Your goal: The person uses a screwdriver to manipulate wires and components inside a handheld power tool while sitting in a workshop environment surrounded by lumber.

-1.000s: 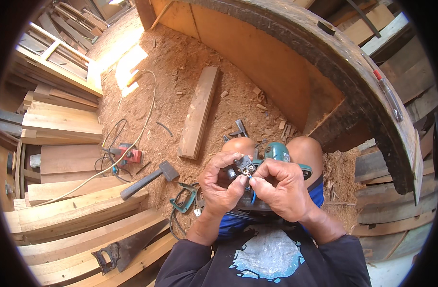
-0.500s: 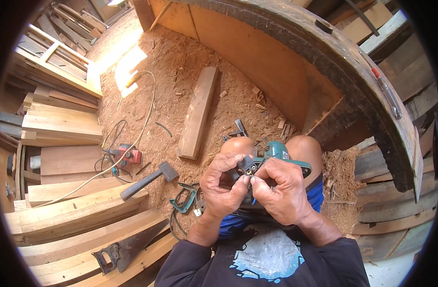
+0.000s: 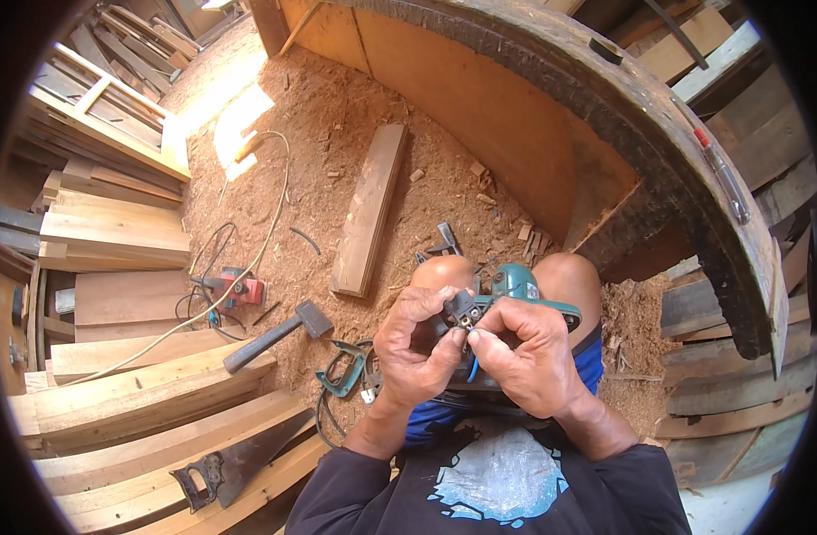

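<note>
Between the thumb and fingers of my left hand (image 3: 415, 346) is a small black switch block (image 3: 463, 308) with brass-coloured terminals facing up. My right hand (image 3: 535, 358) pinches a thin blue wire (image 3: 472, 370) close beside the terminals. Its tip is too small to make out, so I cannot tell whether it sits in a terminal. A green power tool (image 3: 516, 281) rests between my knees, just beyond my hands and partly hidden by them. Left of my left wrist lies a green handle piece (image 3: 343, 374) with a dark cable.
A mallet (image 3: 279, 336) and a handsaw (image 3: 234, 468) rest on stacked timber (image 3: 150, 379) at left. A red power tool (image 3: 237, 287) with cords lies beyond. One plank (image 3: 370, 212) lies on sawdust. A curved wooden piece (image 3: 551, 62) arches across the right, with a red-tipped tool (image 3: 720, 174) on it.
My right hand has shifted very slightly at the terminals, and more of the blue wire shows below its fingers. My left hand and the switch block stay nearly in place.
</note>
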### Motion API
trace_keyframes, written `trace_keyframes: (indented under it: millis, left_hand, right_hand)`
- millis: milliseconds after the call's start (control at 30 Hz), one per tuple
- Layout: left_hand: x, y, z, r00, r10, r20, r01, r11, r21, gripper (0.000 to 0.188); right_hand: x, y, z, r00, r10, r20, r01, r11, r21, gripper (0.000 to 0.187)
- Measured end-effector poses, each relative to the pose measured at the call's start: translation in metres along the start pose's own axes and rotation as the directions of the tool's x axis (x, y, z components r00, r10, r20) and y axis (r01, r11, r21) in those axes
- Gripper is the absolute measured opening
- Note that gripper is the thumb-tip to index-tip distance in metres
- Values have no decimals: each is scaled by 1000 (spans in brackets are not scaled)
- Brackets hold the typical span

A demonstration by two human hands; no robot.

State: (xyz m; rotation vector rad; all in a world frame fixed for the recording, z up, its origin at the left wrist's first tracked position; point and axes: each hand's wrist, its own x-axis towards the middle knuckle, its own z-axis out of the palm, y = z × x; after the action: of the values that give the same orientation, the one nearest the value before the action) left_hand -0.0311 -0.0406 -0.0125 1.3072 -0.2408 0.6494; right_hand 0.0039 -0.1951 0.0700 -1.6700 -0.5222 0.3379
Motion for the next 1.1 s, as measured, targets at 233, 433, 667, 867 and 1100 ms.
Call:
trace_keyframes:
  millis: [233,433,667,867,1100]
  left_hand:
    - [-3,-1,-2,994,-108,-10,107,992,-64,35]
    - [-7,-8,-11,992,-127,-13,128,990,57,34]
    - [-2,3,2,991,-125,-43,123,990,-66,34]
    - [-3,-5,-5,998,53,24,-54,998,23,36]
    - [-3,-5,-5,994,88,57,-91,994,59,38]
  right_hand:
    - [4,9,-7,981,164,106,-187,949,254,17]
    - [5,11,-7,956,244,162,-285,903,321,17]
    - [0,11,-3,988,138,73,-152,956,251,19]
    - [2,9,-10,965,218,148,-250,935,253,20]
    - [-1,16,-9,967,215,134,-244,933,264,21]
